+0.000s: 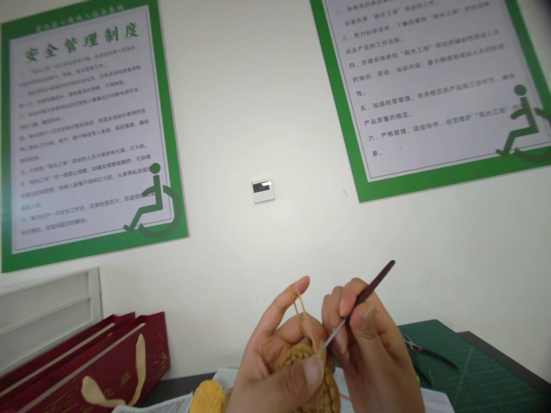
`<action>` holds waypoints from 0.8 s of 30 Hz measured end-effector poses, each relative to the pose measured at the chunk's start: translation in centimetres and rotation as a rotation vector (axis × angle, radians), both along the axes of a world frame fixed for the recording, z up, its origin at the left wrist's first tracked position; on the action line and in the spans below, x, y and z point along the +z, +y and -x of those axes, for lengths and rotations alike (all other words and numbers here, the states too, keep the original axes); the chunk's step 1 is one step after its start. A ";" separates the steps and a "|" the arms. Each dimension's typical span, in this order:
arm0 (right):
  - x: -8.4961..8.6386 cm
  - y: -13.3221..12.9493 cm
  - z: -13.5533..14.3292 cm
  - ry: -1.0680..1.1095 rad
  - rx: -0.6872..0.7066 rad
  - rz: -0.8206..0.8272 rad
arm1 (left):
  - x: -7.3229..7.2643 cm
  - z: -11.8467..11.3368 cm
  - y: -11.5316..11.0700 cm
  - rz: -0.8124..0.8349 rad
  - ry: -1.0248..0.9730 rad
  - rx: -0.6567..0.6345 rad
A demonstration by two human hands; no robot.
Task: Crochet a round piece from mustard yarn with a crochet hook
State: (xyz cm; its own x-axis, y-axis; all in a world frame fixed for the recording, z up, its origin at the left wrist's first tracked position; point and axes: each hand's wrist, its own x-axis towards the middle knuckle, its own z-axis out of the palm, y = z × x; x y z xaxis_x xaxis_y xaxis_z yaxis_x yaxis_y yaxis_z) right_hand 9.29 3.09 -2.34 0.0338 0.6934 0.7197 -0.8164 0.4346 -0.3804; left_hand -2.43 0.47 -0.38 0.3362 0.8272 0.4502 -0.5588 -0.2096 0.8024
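My left hand (275, 367) pinches a mustard-yellow crochet piece (329, 393) between thumb and fingers. Its index finger points up, with a strand of yellow yarn (305, 312) looped round it and running down to the piece. In my right hand (374, 344) is a crochet hook (373, 287) with a dark red handle, held like a pen. The hook's metal shaft slants down to the left, and its tip meets the crochet piece by my left thumb. Part of the piece is hidden behind my left hand.
Dark red gift bags (129, 361) with cream handles stand at the left. A yellow yarn ball (207, 397) lies left of my hands. Pliers (430, 350) rest on a green cutting mat (473, 373) at the right. Green-framed posters (94, 252) and a small white panel (263, 195) are on the wall.
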 end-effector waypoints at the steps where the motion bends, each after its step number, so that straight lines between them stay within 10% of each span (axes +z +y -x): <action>1: 0.0 0.0 -0.1 -0.006 0.001 -0.002 | 0.0 0.0 0.1 -0.006 -0.013 -0.036; 8: 0.2 -0.4 -0.2 -0.041 0.043 0.107 | 0.7 0.1 0.0 -0.010 -0.039 -0.183; 16: 0.8 -0.3 0.0 -0.118 -0.001 0.130 | 0.5 -1.4 -1.4 -0.143 0.024 0.396; 24: 0.2 0.4 -0.1 -0.073 -0.367 -0.129 | 0.2 -1.9 -1.4 -0.147 -0.011 0.502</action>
State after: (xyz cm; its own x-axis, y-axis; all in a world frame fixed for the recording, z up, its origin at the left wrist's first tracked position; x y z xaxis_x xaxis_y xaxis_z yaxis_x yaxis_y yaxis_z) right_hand 9.42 3.54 -2.16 0.2083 0.5482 0.8100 -0.5708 0.7406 -0.3544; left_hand -0.53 -0.98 -0.22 -0.0910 0.8130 0.5751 -0.3687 -0.5640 0.7389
